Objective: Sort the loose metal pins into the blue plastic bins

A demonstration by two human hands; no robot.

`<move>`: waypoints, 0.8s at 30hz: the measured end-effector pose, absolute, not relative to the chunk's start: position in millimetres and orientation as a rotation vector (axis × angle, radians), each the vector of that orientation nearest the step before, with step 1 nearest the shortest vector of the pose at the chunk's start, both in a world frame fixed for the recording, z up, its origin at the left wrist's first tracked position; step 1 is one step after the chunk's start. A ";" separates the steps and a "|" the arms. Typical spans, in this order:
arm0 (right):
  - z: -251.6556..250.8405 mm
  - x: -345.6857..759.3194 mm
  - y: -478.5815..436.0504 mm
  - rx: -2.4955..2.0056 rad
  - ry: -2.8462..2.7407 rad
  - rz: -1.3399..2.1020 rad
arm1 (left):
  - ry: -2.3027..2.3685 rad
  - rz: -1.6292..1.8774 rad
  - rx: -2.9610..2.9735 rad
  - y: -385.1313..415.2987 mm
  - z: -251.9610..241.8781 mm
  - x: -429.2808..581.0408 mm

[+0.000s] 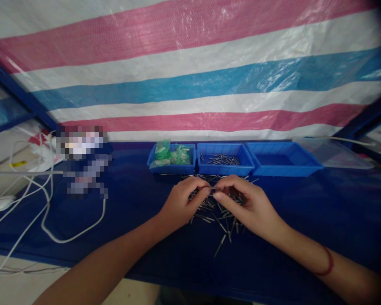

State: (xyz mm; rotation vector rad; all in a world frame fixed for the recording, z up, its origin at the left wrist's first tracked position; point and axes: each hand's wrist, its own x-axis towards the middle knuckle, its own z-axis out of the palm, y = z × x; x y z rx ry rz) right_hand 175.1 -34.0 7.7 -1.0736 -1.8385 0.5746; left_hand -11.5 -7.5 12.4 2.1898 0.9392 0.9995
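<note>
Thumb and fingers of my left hand point(186, 198) pinch one end of a thin metal blind rivet point(213, 189). My right hand point(246, 202) pinches its other end, so the rivet spans the small gap between both hands. Below them a loose pile of blind rivets point(222, 218) is scattered on the blue tabletop, partly hidden by my fingers. Just behind the pile, a blue bin point(225, 170) holds more rivets. A red band circles my right forearm.
To the left, another blue bin point(171, 170) contains green plastic packets point(181, 155). A third blue bin point(285, 171) stands at the right beside a clear plastic sheet point(339, 154). White cables point(46, 201) loop over the table's left side. Striped plastic sheeting point(190, 93) hangs behind.
</note>
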 end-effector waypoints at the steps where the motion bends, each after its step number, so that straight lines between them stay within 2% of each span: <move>1: 9.3 175.1 -34.3 -1.055 -1.871 0.515 | 0.933 0.990 2.195 -7.4 12.2 -11.4; 10: 22.3 181.4 -16.7 -0.945 -2.023 0.087 | 0.946 0.949 2.276 -9.3 10.6 -12.4; 16: 14.1 215.5 19.7 -1.337 -2.004 -0.337 | 0.961 0.864 2.359 -10.4 5.9 -15.2; 19: 9.7 222.8 20.8 -1.365 -2.056 -0.366 | 0.957 0.781 2.429 -9.8 5.3 -15.3; 24: 10.6 219.7 -0.9 -1.221 -2.319 -0.174 | 0.993 0.709 2.528 -6.9 5.9 -16.9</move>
